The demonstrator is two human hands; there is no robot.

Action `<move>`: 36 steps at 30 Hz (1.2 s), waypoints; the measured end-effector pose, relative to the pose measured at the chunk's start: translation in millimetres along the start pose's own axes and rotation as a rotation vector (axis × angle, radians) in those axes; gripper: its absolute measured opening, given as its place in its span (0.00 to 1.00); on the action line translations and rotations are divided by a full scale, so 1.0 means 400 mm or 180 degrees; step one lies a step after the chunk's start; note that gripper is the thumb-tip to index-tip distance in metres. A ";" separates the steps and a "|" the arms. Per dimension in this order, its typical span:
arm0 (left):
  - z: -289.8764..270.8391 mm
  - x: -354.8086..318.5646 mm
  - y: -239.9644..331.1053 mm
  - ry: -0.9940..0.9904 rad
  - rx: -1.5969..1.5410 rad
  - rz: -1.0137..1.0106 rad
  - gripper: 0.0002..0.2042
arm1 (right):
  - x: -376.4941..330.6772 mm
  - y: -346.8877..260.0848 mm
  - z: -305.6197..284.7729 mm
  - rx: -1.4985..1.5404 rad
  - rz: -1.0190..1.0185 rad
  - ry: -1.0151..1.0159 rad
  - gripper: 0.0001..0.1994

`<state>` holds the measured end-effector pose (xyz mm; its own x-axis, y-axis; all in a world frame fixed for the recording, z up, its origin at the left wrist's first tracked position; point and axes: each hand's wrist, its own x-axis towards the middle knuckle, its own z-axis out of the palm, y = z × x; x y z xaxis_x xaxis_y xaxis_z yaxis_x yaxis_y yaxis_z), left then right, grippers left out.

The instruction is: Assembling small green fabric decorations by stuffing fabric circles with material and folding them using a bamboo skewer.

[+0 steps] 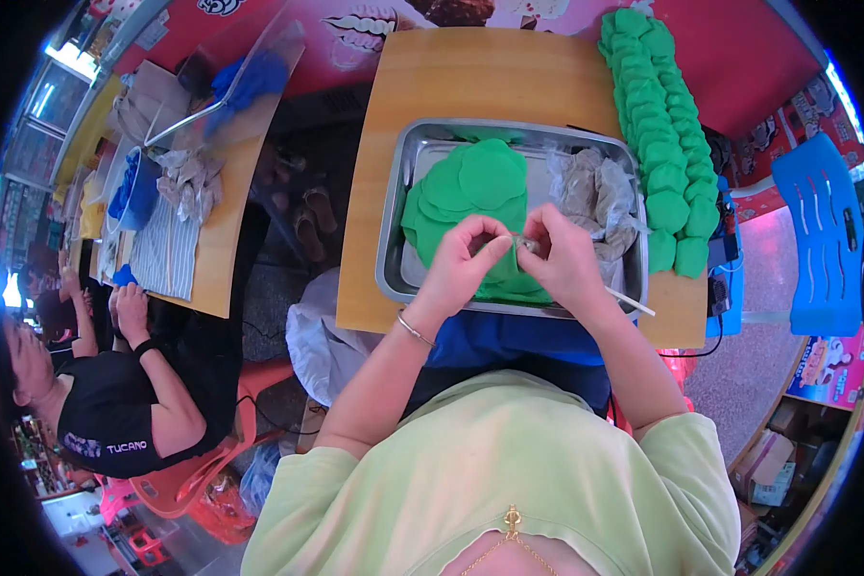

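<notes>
both hands meet over the near side of a metal tray (388, 235). the fingers of the left hand (470, 257) and the right hand (560, 259) are pinched together on a small green piece (516, 257), thumbs nearly touching; the fingers hide most of it, so its exact shape is hard to tell. a bracelet (416, 328) circles the left wrist.

flat green discs (490, 178) lie overlapping in the left part of the tray, just beyond and below the hands. in its right part, greyish lumps (580, 182) sit in clear plastic. a pale stick (632, 301) pokes out past the tray's near right corner, by the right forearm.

the tray rests on a wooden tabletop (490, 72). along the right edge, green rounded pieces (658, 144) stand in two long, tightly packed rows. off to the left, another person (115, 418) sits at a second tabletop, their hands near something blue (124, 276).
</notes>
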<state>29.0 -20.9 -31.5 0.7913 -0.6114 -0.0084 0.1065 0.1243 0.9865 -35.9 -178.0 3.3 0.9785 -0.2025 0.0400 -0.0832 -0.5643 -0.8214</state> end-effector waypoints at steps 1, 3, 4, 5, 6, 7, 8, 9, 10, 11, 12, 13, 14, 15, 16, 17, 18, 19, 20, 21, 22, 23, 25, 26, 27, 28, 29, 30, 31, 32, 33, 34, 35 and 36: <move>-0.005 0.001 0.008 -0.0077 -0.0292 -0.0375 0.04 | -0.001 -0.002 -0.002 0.0127 0.0081 -0.0131 0.16; -0.013 0.009 0.001 -0.0087 -0.0539 -0.0324 0.04 | -0.002 -0.006 -0.011 0.0256 0.0165 -0.0260 0.19; -0.013 0.013 0.003 -0.0095 -0.0790 -0.0272 0.05 | -0.003 -0.006 -0.019 0.0484 -0.0334 -0.0378 0.20; -0.013 0.016 0.008 -0.0096 -0.0793 -0.0277 0.05 | -0.003 -0.004 -0.026 0.0712 -0.0833 -0.0494 0.22; -0.012 0.017 0.015 -0.0142 -0.0845 -0.0368 0.05 | -0.002 -0.001 -0.029 0.0711 -0.0827 -0.0495 0.22; -0.010 0.018 0.023 -0.0187 -0.0898 -0.0457 0.06 | -0.003 0.001 -0.034 0.0844 -0.0921 -0.0610 0.23; -0.009 0.019 0.021 -0.0185 -0.0901 -0.0461 0.06 | -0.003 0.001 -0.037 0.0977 -0.1015 -0.0726 0.24; -0.009 0.020 0.016 -0.0138 -0.0993 -0.0448 0.07 | -0.003 -0.005 -0.041 0.0978 -0.1011 -0.0730 0.24; -0.009 0.019 0.014 -0.0093 -0.1081 -0.0437 0.09 | -0.003 -0.014 -0.046 0.0861 -0.0958 -0.0717 0.23; -0.009 0.018 0.015 -0.0090 -0.1081 -0.0442 0.09 | -0.003 -0.019 -0.046 0.0746 -0.0906 -0.0705 0.23; -0.009 0.015 0.019 -0.0130 -0.1173 -0.0573 0.11 | -0.003 -0.023 -0.040 0.0751 -0.0904 -0.0710 0.23; -0.007 0.015 0.023 -0.0177 -0.1266 -0.0705 0.12 | -0.002 -0.026 -0.035 0.0683 -0.0713 -0.0663 0.23; -0.011 0.012 0.026 -0.0175 -0.1267 -0.0707 0.12 | -0.002 -0.027 -0.031 0.0615 -0.0523 -0.0618 0.22; -0.019 0.006 0.029 -0.0109 -0.1141 -0.0899 0.13 | 0.000 -0.015 -0.024 0.0617 -0.0522 -0.0622 0.22; -0.022 0.002 0.034 -0.0043 -0.1014 -0.1089 0.14 | 0.004 0.003 -0.012 0.0316 -0.0763 -0.0358 0.22; -0.016 -0.002 0.039 -0.0040 -0.1016 -0.1091 0.14 | 0.008 0.014 -0.008 0.0014 -0.1001 -0.0092 0.21; -0.005 -0.007 0.046 0.0075 -0.0961 -0.0938 0.16 | 0.010 0.021 -0.011 0.0014 -0.0999 -0.0095 0.21; -0.001 -0.014 0.049 0.0209 -0.0905 -0.0786 0.18 | 0.012 0.020 -0.013 0.0016 -0.0928 -0.0183 0.19; -0.011 -0.016 0.042 0.0226 -0.0907 -0.0789 0.18 | 0.013 0.017 -0.015 0.0016 -0.0854 -0.0270 0.17; -0.027 -0.017 0.030 0.0015 -0.0927 -0.0883 0.21 | 0.009 0.006 -0.014 0.0021 -0.0855 -0.0284 0.17; -0.034 -0.016 0.029 -0.0202 -0.0946 -0.0974 0.24 | 0.005 -0.010 -0.012 0.0343 -0.0993 -0.0318 0.16; -0.035 -0.016 0.028 -0.0196 -0.0949 -0.0976 0.24 | 0.003 -0.020 -0.012 0.0666 -0.1128 -0.0350 0.15; -0.032 -0.015 0.036 -0.0516 -0.1171 -0.0841 0.29 | 0.006 -0.022 -0.021 0.0565 -0.1178 -0.0522 0.14; -0.033 -0.015 0.040 -0.0515 -0.1175 -0.0843 0.29 | 0.007 -0.021 -0.024 0.0463 -0.1231 -0.0688 0.13; -0.036 -0.015 0.044 -0.0700 -0.1046 -0.0818 0.31 | 0.009 -0.017 -0.022 0.0463 -0.1228 -0.0692 0.13; -0.037 -0.014 0.046 -0.0892 -0.0917 -0.0791 0.34 | 0.009 -0.011 -0.020 0.0301 -0.1148 -0.0591 0.12; -0.037 -0.011 0.040 -0.0894 -0.0921 -0.0793 0.34 | 0.010 -0.004 -0.015 0.0140 -0.1069 -0.0493 0.11; -0.035 -0.007 0.029 -0.0712 0.0084 -0.0307 0.33 | 0.013 0.002 -0.008 0.0139 -0.1066 -0.0495 0.11; -0.031 -0.004 0.023 -0.0519 0.1082 0.0181 0.33 | 0.018 0.011 0.001 0.0059 -0.1088 -0.0291 0.10; -0.026 -0.003 0.020 -0.0520 0.1078 0.0177 0.33 | 0.022 0.018 0.009 -0.0020 -0.1111 -0.0088 0.09; -0.021 -0.003 0.019 -0.0054 0.1546 0.0389 0.30 | 0.022 0.026 0.014 -0.0021 -0.1106 -0.0092 0.09; -0.018 -0.004 0.022 0.0419 0.2014 0.0599 0.28 | 0.023 0.034 0.018 -0.0104 -0.0897 -0.0073 0.09; -0.019 -0.008 0.029 0.0420 0.2014 0.0593 0.28 | 0.025 0.039 0.019 -0.0188 -0.0688 -0.0054 0.09; -0.022 -0.012 0.038 0.0480 0.2642 0.0878 0.24 | 0.027 0.041 0.020 -0.0187 -0.0684 -0.0057 0.09</move>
<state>32.3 -9.0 -17.9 0.8013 -0.5267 0.2837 -0.5245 -0.3905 0.7566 -25.1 -183.1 -14.3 0.9781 -0.0585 0.2000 0.1173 -0.6385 -0.7606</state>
